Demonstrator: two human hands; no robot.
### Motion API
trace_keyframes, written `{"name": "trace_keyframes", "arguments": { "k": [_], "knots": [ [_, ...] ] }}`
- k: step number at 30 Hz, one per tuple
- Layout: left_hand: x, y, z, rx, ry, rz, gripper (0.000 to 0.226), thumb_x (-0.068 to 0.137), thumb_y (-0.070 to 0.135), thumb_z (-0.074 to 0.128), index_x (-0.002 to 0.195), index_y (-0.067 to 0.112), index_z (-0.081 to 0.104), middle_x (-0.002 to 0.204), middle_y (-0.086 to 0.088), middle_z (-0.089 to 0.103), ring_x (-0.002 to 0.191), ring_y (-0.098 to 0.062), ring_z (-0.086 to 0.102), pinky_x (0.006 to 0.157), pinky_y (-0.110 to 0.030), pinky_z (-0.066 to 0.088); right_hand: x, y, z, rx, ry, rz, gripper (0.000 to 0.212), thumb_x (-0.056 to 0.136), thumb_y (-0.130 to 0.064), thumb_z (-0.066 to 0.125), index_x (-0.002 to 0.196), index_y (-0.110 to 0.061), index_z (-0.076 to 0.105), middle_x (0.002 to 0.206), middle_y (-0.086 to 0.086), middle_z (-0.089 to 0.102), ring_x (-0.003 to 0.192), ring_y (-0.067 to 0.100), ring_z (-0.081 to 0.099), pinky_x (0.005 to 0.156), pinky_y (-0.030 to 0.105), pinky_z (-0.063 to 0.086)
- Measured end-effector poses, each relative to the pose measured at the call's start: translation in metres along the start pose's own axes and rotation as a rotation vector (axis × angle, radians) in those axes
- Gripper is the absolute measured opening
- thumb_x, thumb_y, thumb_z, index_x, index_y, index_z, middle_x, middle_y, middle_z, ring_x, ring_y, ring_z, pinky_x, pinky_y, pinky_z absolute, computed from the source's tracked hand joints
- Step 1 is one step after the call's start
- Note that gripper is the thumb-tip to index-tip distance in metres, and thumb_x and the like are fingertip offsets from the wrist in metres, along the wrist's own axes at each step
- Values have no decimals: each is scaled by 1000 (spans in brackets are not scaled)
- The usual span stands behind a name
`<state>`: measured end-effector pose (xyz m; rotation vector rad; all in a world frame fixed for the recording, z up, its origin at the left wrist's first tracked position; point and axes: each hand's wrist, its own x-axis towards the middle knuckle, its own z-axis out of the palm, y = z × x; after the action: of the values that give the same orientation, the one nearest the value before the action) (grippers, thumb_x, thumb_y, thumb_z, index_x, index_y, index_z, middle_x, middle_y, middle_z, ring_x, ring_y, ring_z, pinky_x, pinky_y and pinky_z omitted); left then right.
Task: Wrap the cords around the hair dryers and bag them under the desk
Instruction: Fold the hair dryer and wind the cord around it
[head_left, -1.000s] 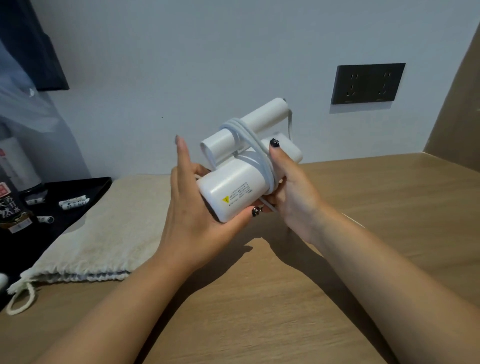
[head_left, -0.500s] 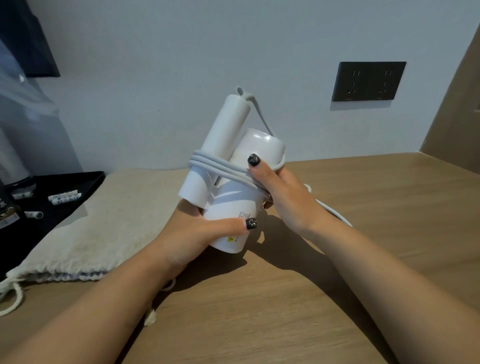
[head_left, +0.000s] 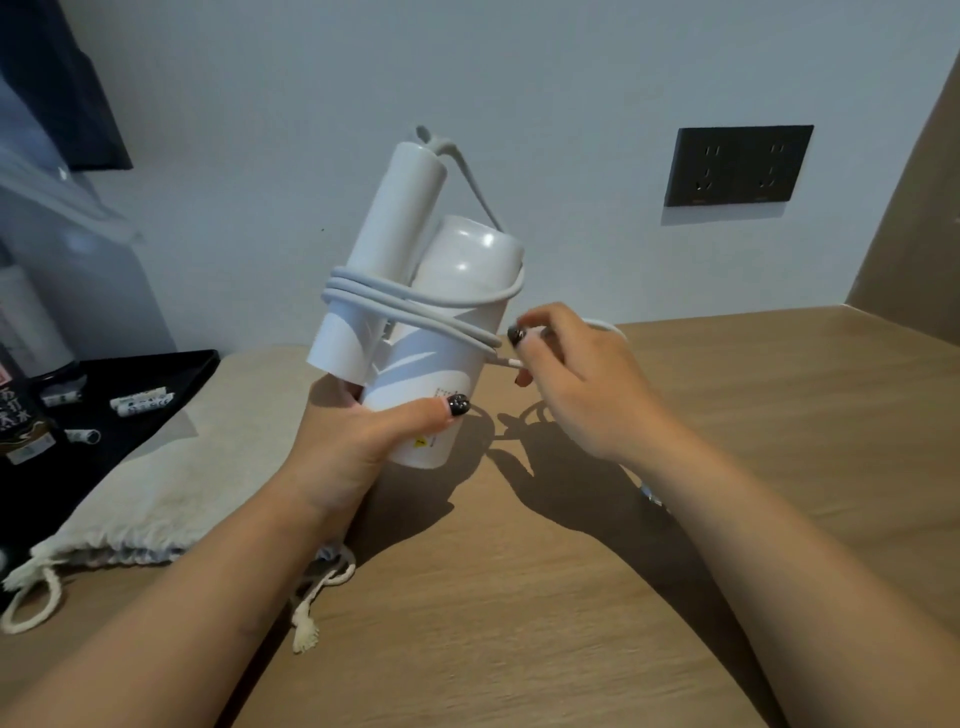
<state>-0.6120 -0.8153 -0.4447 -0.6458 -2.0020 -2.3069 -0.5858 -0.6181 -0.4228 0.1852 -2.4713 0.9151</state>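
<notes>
The hair dryer is held up off the worktop, folded handle beside the barrel, the left hand curled round its lower end with the thumb across the barrel. Several turns of cord already bind handle and barrel, and the right hand pinches the loose run just beside them, so I'd judge the winding well along but unfinished, with more cord trailing behind that wrist. Bagging has not begun: the drawstring bag lies flat on the left. The wall is close behind, a black tray crowds the left, and bare wood lies open to the right
</notes>
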Motion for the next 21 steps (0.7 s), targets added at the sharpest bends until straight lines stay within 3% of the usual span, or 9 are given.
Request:
{"name": "trace_keyframes", "arguments": {
  "k": [3,6,10,12,14,17,21],
  "knots": [
    [-1,2,0,16,15,-9,67,37,29,80,99,8,64,71,1,70,67,-16,70,53,-24,53,0,-1,1,-202,-40,-8,44,100,-26,44,143,-20,36,99,-6,67,94,13,60,82,31,46],
    [-1,5,0,-16,-1,-9,65,38,28,79,97,6,65,69,-1,70,62,-15,70,50,-23,52,2,2,-4,-250,115,-20,44,99,-21,47,142,-15,40,120,2,66,111,21,60,94,37,47],
    [3,7,-6,-81,49,-44,76,39,24,83,107,-3,64,74,-10,70,63,-19,70,51,-25,53,7,16,-20,-182,376,118,42,96,-15,51,137,-14,47,129,6,62,111,27,61,94,41,49],
    [4,12,-10,-103,72,-66,67,44,17,84,104,-3,64,76,-13,69,64,-20,70,52,-26,54,10,30,-28,-243,315,213,42,95,-16,51,137,-13,47,133,6,60,117,27,57,97,40,47],
    [5,15,-14,-125,76,-110,51,49,8,81,96,2,62,69,-13,69,58,-21,69,52,-29,56,10,40,-28,-320,135,259,43,95,-21,53,137,-15,48,134,4,59,122,25,54,100,41,46],
    [8,15,-20,-150,113,-138,43,59,7,80,97,6,61,75,-19,69,64,-29,69,61,-40,57,11,38,-21,-160,105,250,41,94,-25,57,135,-18,52,125,-3,64,107,15,59,93,32,45],
    [9,9,-19,-74,85,-112,63,40,25,81,98,4,67,80,-13,72,72,-24,72,61,-29,56,9,27,-11,64,153,192,38,95,-27,58,132,-24,51,111,-8,63,87,3,59,78,24,49]
  ]
}}
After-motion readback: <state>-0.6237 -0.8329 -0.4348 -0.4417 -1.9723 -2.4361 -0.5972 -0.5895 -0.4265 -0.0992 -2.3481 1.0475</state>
